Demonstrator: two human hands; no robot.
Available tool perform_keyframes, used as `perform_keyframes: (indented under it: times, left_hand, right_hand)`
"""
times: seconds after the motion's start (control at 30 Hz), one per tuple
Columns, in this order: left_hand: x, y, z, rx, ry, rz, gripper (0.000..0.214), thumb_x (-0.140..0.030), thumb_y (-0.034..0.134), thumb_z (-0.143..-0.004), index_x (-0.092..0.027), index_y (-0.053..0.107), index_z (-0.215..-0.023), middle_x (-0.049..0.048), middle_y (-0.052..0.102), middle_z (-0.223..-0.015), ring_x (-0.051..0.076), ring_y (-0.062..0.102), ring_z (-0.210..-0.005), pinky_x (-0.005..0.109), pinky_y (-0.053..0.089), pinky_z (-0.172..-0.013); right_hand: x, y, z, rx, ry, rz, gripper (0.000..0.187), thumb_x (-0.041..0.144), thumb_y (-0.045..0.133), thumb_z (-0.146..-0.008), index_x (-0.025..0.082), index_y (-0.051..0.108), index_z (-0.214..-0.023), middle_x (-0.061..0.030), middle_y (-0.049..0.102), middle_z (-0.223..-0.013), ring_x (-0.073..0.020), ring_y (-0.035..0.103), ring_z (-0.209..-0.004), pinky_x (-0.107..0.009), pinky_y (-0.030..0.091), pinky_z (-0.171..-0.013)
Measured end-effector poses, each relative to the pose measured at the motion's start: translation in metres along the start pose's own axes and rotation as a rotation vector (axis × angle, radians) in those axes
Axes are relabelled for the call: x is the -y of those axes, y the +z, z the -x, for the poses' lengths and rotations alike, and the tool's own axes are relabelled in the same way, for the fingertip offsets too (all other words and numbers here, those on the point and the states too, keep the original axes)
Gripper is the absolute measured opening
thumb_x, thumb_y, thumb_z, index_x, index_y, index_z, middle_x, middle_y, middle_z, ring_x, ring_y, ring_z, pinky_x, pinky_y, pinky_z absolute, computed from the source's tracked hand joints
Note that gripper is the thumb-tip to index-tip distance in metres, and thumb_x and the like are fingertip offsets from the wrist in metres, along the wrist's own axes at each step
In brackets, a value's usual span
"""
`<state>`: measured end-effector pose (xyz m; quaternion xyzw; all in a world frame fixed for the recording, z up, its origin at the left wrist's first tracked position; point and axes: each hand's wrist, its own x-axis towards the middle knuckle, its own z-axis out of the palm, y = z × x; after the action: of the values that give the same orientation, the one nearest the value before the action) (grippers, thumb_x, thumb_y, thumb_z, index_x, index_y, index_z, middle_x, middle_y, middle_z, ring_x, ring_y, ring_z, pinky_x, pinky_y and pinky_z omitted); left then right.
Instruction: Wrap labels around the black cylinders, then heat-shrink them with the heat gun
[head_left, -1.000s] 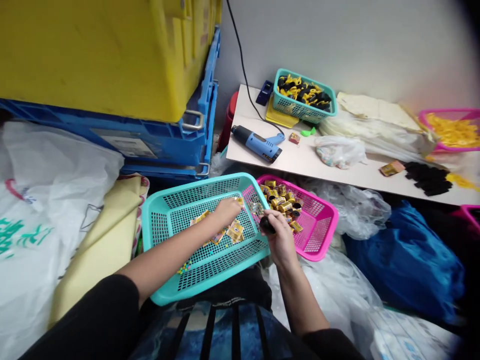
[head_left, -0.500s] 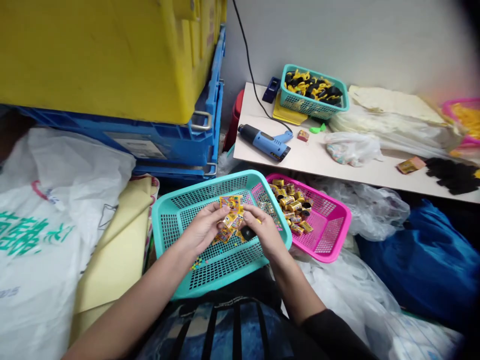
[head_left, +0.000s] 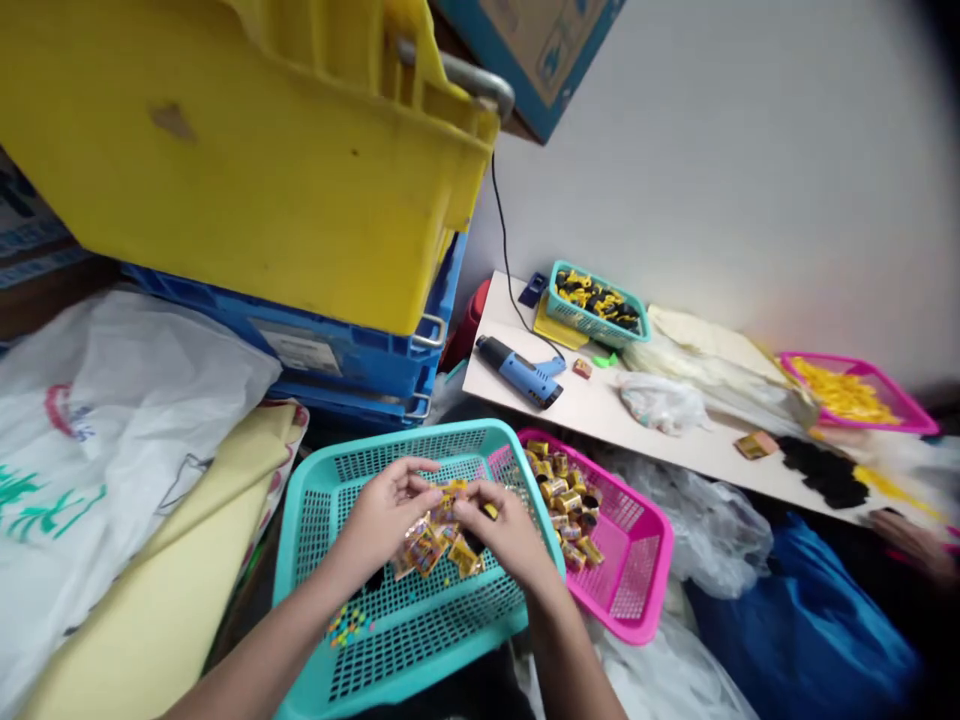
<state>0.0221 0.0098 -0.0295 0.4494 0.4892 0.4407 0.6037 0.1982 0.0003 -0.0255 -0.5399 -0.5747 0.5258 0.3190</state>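
Note:
Both my hands meet over the teal basket (head_left: pixel 315 500) on my lap. My left hand (head_left: pixel 382 515) and my right hand (head_left: pixel 506 535) are closed together on a small yellow-orange printed wrapper (head_left: pixel 450 492). More yellow wrappers (head_left: pixel 427 545) lie in the basket just under my fingers. Right of it sits a pink basket (head_left: pixel 637 585) holding several small yellow-and-black wrapped rolls (head_left: pixel 562 495).
A yellow crate (head_left: pixel 247 150) on a blue crate (head_left: pixel 352 350) looms at left, over white sacks and a cream sheet. A low white board (head_left: pixel 637 420) carries a blue heat gun (head_left: pixel 519 372), a small teal basket (head_left: pixel 592 305), bags and a pink basket (head_left: pixel 862 390). Blue bag at right.
The left hand lifted a wrapper from the basket and the right hand came across from the pink basket to join it. The view has tilted upward, so everything sits lower.

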Motion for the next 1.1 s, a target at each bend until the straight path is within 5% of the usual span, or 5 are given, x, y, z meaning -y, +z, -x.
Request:
perform_keyframes:
  times: [0.1,0.4,0.67,0.9,1.1]
  left_hand:
    - [0.004,0.005,0.002,-0.145,-0.006,0.064,0.033,-0.037,0.070,-0.069,-0.018,0.060,-0.093,-0.0004,0.064,-0.070,0.018,0.065,-0.069,0.029,0.051,-0.063]
    - [-0.001,-0.003,0.012,-0.108,-0.161,0.145,0.042,-0.035,0.079,-0.060,-0.017,0.065,-0.096,0.0023,0.072,-0.075,0.019,0.069,-0.070,0.030,0.054,-0.065]
    - [0.009,-0.019,0.015,-0.173,-0.064,-0.030,0.022,-0.041,0.075,-0.066,-0.022,0.077,-0.078,0.0031,0.075,-0.071,0.021,0.068,-0.065,0.031,0.056,-0.063]
    - [0.007,-0.021,0.022,-0.154,-0.054,-0.002,0.018,-0.037,0.075,-0.069,-0.024,0.079,-0.081,0.0040,0.078,-0.084,0.022,0.071,-0.075,0.034,0.059,-0.070]
    - [0.003,-0.019,0.025,-0.104,-0.050,0.043,0.022,-0.039,0.073,-0.071,-0.023,0.079,-0.085,0.0047,0.078,-0.087,0.021,0.071,-0.074,0.033,0.059,-0.069]
  right_hand:
    - [-0.008,0.008,-0.005,-0.013,0.069,-0.156,0.039,0.055,0.067,-0.074,0.016,0.058,-0.072,0.0026,0.052,-0.057,-0.0088,0.046,-0.051,-0.023,0.036,-0.052]
    - [-0.007,0.015,-0.003,-0.066,0.052,-0.159,0.049,0.059,0.064,-0.076,0.015,0.056,-0.059,-0.0011,0.053,-0.055,-0.0094,0.047,-0.053,-0.023,0.037,-0.053]
    - [-0.002,-0.010,0.000,-0.047,0.340,-1.106,0.017,0.028,0.066,-0.065,0.018,0.058,-0.076,-0.0001,0.053,-0.073,-0.0098,0.044,-0.060,-0.019,0.033,-0.046]
    - [0.008,-0.005,0.008,-0.235,0.039,-0.716,0.038,0.026,0.082,-0.063,0.025,0.064,-0.097,-0.0012,0.065,-0.099,-0.0147,0.059,-0.091,-0.027,0.049,-0.081]
    - [-0.002,-0.008,0.008,-0.144,-0.009,-0.449,0.034,0.036,0.083,-0.064,0.023,0.070,-0.093,-0.0030,0.069,-0.091,-0.0149,0.061,-0.078,-0.028,0.050,-0.071]
